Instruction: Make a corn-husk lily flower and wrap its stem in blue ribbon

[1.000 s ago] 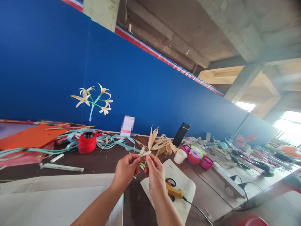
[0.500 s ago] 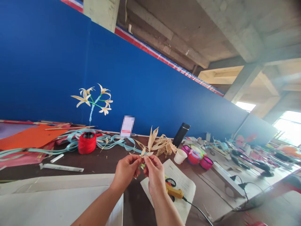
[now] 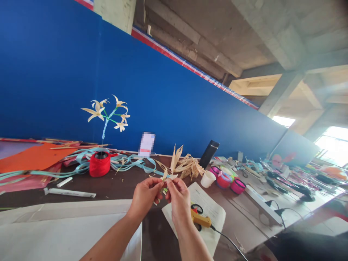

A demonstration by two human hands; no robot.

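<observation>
Standing flowers point(image 3: 98, 111): beyond the fingers, leftward.
Left hand point(image 3: 145, 192): pinching pale petal-like pieces point(image 3: 165, 174).
Pieces: between both hands' fingertips; delicate fingerwork, I'd judge, calling for steady pressure.
Right hand point(image 3: 179, 197): narrow pinch, same pieces.

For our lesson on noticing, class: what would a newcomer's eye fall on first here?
Probably the pale flowers, standing out against the big blue panel at the left. Next, the bright red spool below them on the table, then the two hands pinching small pale pieces at the centre.
</observation>
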